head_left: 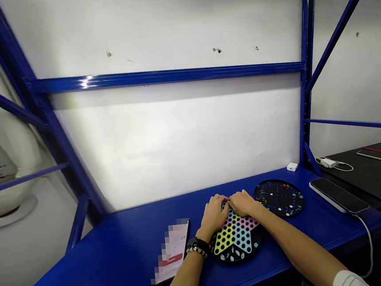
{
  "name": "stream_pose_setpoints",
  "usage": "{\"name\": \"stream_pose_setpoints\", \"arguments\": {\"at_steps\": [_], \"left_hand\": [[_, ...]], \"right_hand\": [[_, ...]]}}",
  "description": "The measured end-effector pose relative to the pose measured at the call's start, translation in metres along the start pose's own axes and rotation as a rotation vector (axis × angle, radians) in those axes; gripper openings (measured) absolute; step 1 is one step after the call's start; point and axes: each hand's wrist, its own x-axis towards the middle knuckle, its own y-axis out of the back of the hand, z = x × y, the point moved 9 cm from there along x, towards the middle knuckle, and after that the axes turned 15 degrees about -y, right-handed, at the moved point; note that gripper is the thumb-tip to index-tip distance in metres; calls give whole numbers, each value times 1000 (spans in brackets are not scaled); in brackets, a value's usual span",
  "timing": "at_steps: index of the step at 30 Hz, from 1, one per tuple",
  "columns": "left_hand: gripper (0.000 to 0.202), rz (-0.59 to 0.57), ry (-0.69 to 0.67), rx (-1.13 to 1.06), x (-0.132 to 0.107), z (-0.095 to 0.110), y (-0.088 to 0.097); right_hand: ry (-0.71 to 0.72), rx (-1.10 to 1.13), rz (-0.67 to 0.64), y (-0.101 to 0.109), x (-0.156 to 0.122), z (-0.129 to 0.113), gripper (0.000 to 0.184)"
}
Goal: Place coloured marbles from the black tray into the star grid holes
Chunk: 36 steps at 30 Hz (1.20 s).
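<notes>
A round black game board (236, 239) with a star of yellow, blue and pink perforated triangles lies on the blue shelf (113, 256) in front of me. My left hand (214, 213) rests on the board's far left part, fingers curled down. My right hand (243, 202) lies beside it on the far edge, fingers bent over the board. The fingertips of both hands meet near the top of the star; anything under them is hidden. A dark watch and a bead bracelet (197, 246) sit on my left wrist.
A second round black tray (279, 197) with small coloured pieces lies right of the board. A phone (172, 251) lies to the left, another phone (338, 195) on a cable to the right. A white charger (292, 167) sits by the wall. Blue rack posts frame the shelf.
</notes>
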Motion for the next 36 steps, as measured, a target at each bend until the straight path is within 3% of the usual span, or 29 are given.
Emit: {"name": "stream_pose_setpoints", "arguments": {"at_steps": [5, 8, 12, 15, 17, 20, 24, 27, 31, 36], "left_hand": [[27, 24, -2, 0, 1, -1, 1], [29, 34, 7, -5, 0, -2, 2], [32, 14, 0, -24, 1, -1, 0], [32, 8, 5, -33, 1, -1, -1], [31, 3, 10, -37, 1, -1, -2], [31, 1, 11, -36, 1, -2, -2], [31, -9, 5, -35, 1, 0, -1], [31, -14, 10, -20, 0, 1, 0], [30, -18, 18, 4, -1, 0, 0], [33, -22, 24, -3, -2, 0, 2]], "right_hand": [[19, -1, 46, 1, 4, 2, 47], [-21, 103, 82, 7, 11, 16, 50], [-276, 229, 177, 18, 17, 78, 53], [-429, 235, 175, 16, 13, 127, 45], [-467, 256, 147, 13, 11, 146, 41], [-497, 367, 150, 17, 9, 156, 49], [-421, 487, 172, 26, 9, 131, 52], [-228, 473, 174, 27, 7, 88, 39], [8, 397, 92, 12, 0, 32, 25], [25, 303, 41, -3, -2, 17, 29]]}}
